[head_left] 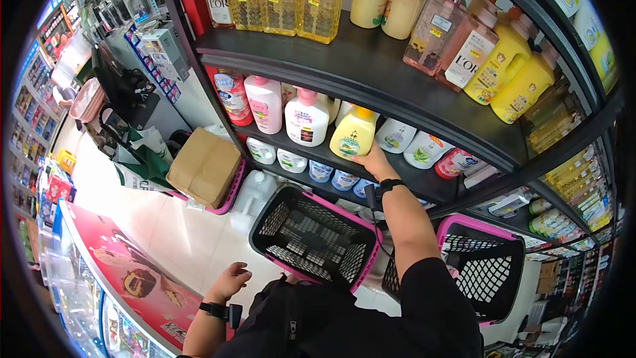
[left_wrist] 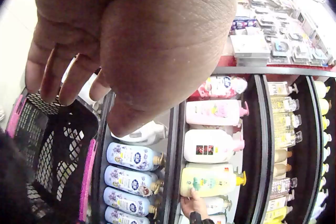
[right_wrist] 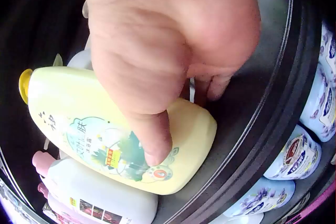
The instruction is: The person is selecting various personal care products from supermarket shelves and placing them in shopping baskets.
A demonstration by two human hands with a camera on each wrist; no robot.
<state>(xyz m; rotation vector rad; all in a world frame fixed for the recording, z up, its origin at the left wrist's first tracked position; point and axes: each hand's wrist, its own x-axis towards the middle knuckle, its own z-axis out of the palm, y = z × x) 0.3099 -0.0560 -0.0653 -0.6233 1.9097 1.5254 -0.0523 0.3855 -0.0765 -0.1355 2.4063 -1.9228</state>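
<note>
My right hand grips the lower part of a pale yellow pump bottle on the middle shelf. In the right wrist view the thumb of the hand lies across the front label of the yellow bottle, while the other fingers go behind it, partly hidden. A white bottle with a pink pump stands beside it. My left hand hangs in the air left of the black basket, fingers loosely bent, holding nothing; its palm fills the top of the left wrist view.
A black basket with a pink rim stands below the shelf, another basket to its right. A cardboard box and a white jug are at the left. The upper shelf edge juts out above the bottles.
</note>
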